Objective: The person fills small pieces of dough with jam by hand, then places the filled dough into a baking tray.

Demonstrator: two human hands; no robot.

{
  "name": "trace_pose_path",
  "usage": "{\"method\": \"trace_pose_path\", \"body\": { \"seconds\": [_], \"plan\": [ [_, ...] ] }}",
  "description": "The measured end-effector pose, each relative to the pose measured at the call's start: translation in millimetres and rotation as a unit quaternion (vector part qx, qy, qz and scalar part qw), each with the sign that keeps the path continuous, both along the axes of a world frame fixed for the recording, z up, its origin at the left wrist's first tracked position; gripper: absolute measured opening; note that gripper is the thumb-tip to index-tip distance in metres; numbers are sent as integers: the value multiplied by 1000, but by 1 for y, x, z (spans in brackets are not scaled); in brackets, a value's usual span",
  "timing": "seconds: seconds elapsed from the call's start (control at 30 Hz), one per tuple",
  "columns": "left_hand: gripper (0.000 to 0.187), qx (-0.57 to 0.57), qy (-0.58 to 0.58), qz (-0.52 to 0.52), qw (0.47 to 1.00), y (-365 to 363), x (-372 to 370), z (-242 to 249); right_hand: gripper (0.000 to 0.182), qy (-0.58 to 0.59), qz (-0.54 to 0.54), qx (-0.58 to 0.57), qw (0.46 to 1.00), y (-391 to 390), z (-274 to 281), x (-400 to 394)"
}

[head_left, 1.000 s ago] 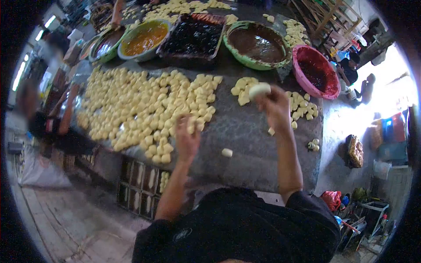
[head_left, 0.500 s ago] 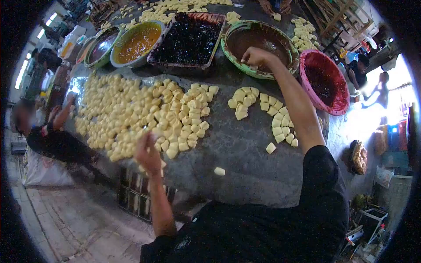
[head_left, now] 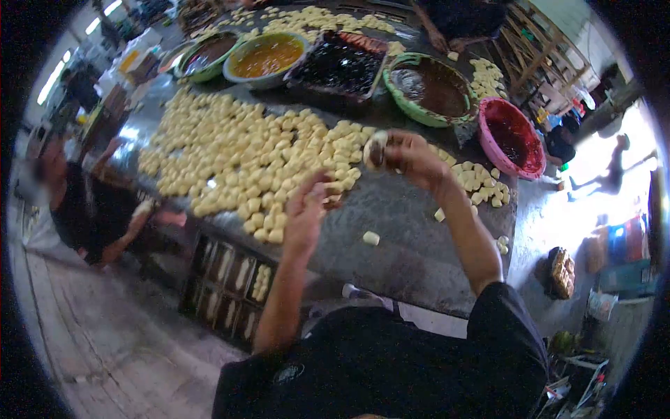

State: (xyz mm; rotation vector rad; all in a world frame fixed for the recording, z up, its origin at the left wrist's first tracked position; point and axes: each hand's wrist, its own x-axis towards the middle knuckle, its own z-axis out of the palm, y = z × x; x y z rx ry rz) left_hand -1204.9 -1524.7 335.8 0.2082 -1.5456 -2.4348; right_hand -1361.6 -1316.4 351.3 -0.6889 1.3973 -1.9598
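Note:
My right hand (head_left: 417, 159) is raised over the table, its fingers closed on a dough piece (head_left: 376, 149) smeared with dark brown paste. Blur hides the piece's exact shape. My left hand (head_left: 306, 213) hovers at the near right edge of a wide spread of pale dough pieces (head_left: 237, 150). Its fingers are bent but apart, and I see nothing held in them. One single dough piece (head_left: 371, 238) lies on the dark tabletop (head_left: 405, 262) between my forearms. Beyond my right hand stands a green basin (head_left: 434, 89) of brown paste.
Across the back stand a black-filled tray (head_left: 340, 66), a bowl of orange filling (head_left: 266, 60) and another green bowl (head_left: 208, 57). A pink basin (head_left: 511, 138) sits at the right edge. Below the near left edge is a divided pan (head_left: 227, 286). A co-worker (head_left: 87, 202) is at left.
My right hand has come out of the green basin toward me and now holds the paste-smeared dough piece. My left hand has moved right and slightly up. The view has shifted.

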Motion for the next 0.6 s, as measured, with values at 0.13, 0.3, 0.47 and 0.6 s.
{"method": "trace_pose_path", "body": {
  "seconds": [0.13,0.3,0.47,0.6],
  "plan": [
    [25,115,-29,-120,986,-21,59,-50,42,-219,60,-63,972,-38,-42,134],
    [25,222,-100,-86,966,-53,161,-73,50,55,-50,105,992,-74,-67,264],
    [28,199,-154,-80,964,-81,241,-64,56,466,-67,227,853,-99,-53,341],
    [23,112,-142,-50,982,-93,296,-19,50,558,-85,134,814,-117,-44,377]
  ]
}}
